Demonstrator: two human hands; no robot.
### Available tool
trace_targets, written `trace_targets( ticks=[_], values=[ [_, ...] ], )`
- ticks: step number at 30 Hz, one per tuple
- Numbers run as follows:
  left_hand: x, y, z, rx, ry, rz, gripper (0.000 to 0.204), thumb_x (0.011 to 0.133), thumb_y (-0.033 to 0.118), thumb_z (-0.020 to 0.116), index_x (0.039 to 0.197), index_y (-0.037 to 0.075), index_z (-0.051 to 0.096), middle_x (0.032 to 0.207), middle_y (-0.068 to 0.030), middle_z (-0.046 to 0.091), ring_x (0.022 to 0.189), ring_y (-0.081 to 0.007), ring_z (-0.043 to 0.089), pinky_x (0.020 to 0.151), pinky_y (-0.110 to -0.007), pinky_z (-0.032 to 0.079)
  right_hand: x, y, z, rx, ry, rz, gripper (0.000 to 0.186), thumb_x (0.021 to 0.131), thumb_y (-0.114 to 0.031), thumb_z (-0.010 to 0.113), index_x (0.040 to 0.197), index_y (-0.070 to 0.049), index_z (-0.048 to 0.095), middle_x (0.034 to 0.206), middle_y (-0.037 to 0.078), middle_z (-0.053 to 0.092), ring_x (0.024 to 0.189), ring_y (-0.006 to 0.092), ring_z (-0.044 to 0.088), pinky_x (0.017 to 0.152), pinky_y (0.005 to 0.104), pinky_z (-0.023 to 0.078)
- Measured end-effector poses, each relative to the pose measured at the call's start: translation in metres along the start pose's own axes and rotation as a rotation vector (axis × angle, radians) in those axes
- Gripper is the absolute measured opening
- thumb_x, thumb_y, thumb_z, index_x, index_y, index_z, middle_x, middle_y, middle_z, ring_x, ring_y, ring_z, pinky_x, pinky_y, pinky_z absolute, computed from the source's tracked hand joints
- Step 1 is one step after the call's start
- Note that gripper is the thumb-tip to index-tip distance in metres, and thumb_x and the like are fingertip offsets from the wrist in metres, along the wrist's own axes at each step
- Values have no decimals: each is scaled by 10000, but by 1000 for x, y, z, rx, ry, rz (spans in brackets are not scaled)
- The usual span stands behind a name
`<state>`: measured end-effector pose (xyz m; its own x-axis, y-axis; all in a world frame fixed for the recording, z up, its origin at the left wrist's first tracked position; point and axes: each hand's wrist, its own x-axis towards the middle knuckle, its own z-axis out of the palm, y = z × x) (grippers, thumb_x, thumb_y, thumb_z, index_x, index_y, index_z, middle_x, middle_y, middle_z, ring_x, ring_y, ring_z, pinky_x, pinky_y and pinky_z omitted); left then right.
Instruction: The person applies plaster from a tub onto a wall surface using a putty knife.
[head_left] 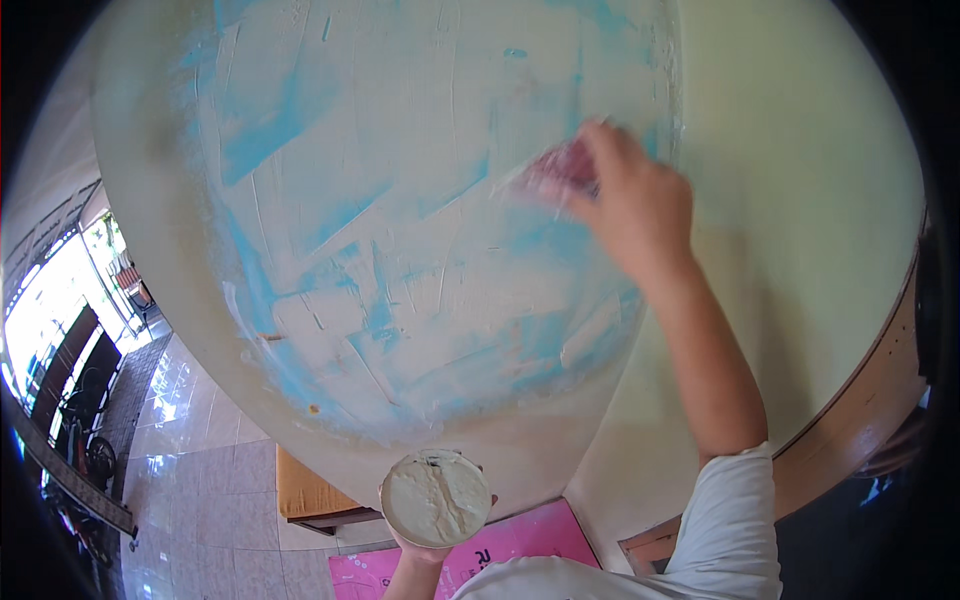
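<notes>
My right hand (640,205) grips a blurred maroon scraper (565,170) against the wall (390,130), whose middle bears streaky white filler over light blue patches. Low in the view, my left hand (420,550) holds up a round container (435,498) of creamy white paste with grooves across its surface. The scraper's exact edge is smeared by motion.
A pale green wall (800,150) turns off at the right, wood trim (840,410) below it. Beneath are an orange cushioned bench (310,480), a pink board (530,540) and a tiled floor (200,480). At far left, a bright opening has motorbikes (90,450) outside.
</notes>
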<state>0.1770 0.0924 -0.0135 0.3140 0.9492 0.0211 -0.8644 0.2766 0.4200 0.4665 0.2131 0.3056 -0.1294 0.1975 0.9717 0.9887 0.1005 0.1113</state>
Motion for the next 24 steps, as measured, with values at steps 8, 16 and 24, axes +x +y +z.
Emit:
trace_targets(
  ticks=[8,16,24],
  values=[
    [2,5,4,-251,-138,-42,953,841,819,473,1533,172,367,1553,-161,403,1424,-430,380,1130,-777,215,-52,25,31,66,-171,87,436,807,-461,775,992,-132,558,824,49,675,697,247,694,594,413,530],
    [-3,5,-6,37,26,3,969,842,818,479,1545,165,343,1571,-179,370,1431,-442,364,1130,-782,210,-146,-3,57,223,-374,306,612,780,-525,801,1188,-140,557,982,113,730,818,365,709,715,475,549],
    [-6,5,8,-12,-26,35,923,844,771,515,1515,146,409,1527,-195,438,1419,-455,381,1130,-782,206,-161,38,31,448,-209,721,623,738,-451,873,1119,-81,547,936,113,731,836,312,723,712,432,552]
  ],
)
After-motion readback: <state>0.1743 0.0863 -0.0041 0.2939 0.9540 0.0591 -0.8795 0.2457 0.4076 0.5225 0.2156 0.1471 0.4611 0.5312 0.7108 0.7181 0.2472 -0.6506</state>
